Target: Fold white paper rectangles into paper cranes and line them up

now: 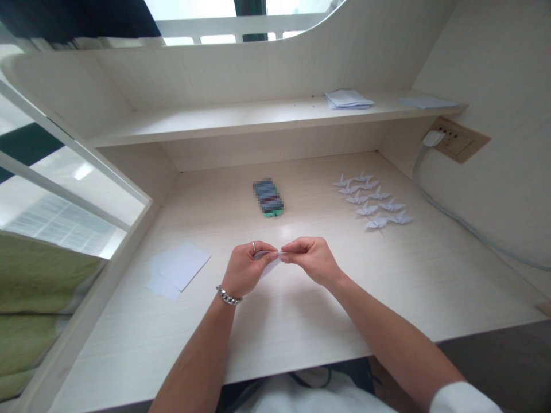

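Observation:
Between my two hands is a small folded piece of white paper (270, 267), held just above the desk and partly hidden by fingers. My left hand (246, 265), with a ring and a chain bracelet at the wrist, pinches one side of it. From the other side, the thumb and fingers of my right hand (313, 259) close on its edge, the fingertips of both hands nearly touching. Several white folded paper cranes (368, 209) stand in rows at the back right. Left of my hands lie loose white paper sheets (183, 267), overlapping one another.
A phone-like object (268, 198), blurred out with a green edge, lies beyond my hands. The shelf (241, 119) above the desk carries a paper stack (348, 99). On the right, a grey cable (467, 225) runs from the wall socket (460, 139) down along the desk's side.

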A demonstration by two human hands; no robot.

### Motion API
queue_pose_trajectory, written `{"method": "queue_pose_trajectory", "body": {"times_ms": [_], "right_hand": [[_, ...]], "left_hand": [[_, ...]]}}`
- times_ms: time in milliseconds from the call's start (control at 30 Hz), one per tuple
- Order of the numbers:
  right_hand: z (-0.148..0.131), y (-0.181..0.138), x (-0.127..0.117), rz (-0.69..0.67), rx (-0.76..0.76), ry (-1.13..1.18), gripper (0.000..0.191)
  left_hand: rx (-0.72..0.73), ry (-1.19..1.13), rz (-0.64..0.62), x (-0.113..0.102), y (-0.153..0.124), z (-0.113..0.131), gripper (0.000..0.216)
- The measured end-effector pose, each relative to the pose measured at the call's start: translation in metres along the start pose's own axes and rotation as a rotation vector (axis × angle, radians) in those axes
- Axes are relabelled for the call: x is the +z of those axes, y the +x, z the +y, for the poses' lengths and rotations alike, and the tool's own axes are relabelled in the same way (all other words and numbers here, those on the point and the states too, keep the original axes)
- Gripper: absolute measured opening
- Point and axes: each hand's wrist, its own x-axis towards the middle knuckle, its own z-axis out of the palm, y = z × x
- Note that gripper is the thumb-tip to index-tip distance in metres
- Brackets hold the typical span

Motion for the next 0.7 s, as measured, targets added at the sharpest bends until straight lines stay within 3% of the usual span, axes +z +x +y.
{"method": "queue_pose_trajectory", "body": {"times_ms": [167,367,600,700], "right_hand": [[0.001,-0.002,-0.002,-0.071,0.005,-0.041,0.035],[0.006,0.0,-0.001,-0.064,-0.02,-0.043,0.027],[0.004,0.001,-0.011,-0.163,0.069,-0.073,0.043],[0.004,0.002,-0.011,-0.184,0.057,-0.101,0.04]], "left_hand": [[-0.015,-0.004,0.005,-0.001,0.0,0.0,0.014],[-0.004,0.003,-0.022,0.0,0.0,-0.005,0.016],[-0.057,0.006,-0.022,-0.002,0.002,-0.006,0.013],[-0.078,-0.002,-0.032,-0.001,0.003,-0.004,0.013]]}}
